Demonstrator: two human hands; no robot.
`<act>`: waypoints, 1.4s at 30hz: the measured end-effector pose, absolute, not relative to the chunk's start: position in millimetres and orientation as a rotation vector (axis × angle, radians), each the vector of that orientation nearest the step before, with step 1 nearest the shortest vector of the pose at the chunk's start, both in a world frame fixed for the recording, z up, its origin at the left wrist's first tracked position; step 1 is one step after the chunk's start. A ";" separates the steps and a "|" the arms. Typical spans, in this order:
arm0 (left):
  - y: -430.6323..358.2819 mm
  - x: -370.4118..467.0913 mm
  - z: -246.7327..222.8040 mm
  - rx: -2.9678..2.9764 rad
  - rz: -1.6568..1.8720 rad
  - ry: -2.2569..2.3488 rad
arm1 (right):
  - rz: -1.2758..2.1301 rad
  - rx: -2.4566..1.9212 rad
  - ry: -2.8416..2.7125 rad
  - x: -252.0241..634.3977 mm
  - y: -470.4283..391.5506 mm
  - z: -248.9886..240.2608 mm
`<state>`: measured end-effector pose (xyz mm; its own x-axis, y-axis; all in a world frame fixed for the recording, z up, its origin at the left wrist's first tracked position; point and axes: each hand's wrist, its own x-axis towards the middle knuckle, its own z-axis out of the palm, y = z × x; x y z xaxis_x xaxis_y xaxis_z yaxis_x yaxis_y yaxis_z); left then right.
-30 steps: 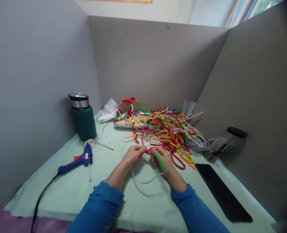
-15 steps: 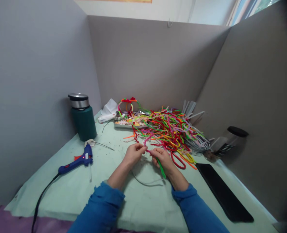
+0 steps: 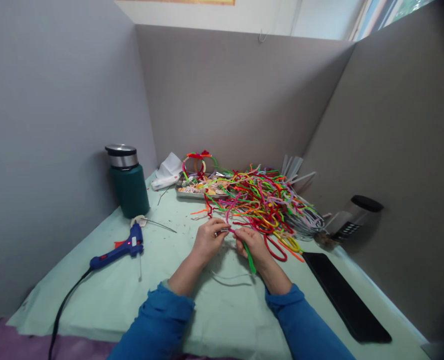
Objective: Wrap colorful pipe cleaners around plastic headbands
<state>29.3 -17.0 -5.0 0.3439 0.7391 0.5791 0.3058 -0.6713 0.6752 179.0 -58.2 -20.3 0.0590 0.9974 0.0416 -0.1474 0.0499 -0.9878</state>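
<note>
My left hand (image 3: 208, 241) pinches a pink pipe cleaner (image 3: 229, 212) near the middle of the table, and a free end of it points up and away. Close beside it on the right, my right hand (image 3: 253, 246) is closed on the same pink strand where it meets a green pipe cleaner (image 3: 250, 260). The green part hangs down across my right palm. A thin grey wire (image 3: 232, 284) curves below my hands, and its upper end is hidden by my left hand. Both hands are slightly apart at the fingertips.
A tangled pile of pipe cleaners (image 3: 270, 195) lies behind my hands, beside a metal tray (image 3: 191, 195). At left are a blue glue gun (image 3: 112, 253) with its cord and a green bottle (image 3: 129, 192). A black slab (image 3: 345, 295) and a clear jar (image 3: 357, 220) are at right.
The fingers of my left hand have shifted on the pink strand, and its free end stands a little higher and further right. The grey wire has moved slightly. My right hand has barely moved.
</note>
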 end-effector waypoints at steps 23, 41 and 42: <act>-15.0 30.0 -8.1 2.211 1.177 0.904 | 1.187 -1.066 -1.155 182.6 -62.2 -21.1; -18.4 32.8 -5.7 1.995 1.168 0.911 | 1.196 -1.010 -1.155 184.4 -61.7 -24.1; -18.2 32.6 -5.6 1.964 1.180 0.929 | 1.201 -1.006 -1.152 184.8 -61.0 -24.7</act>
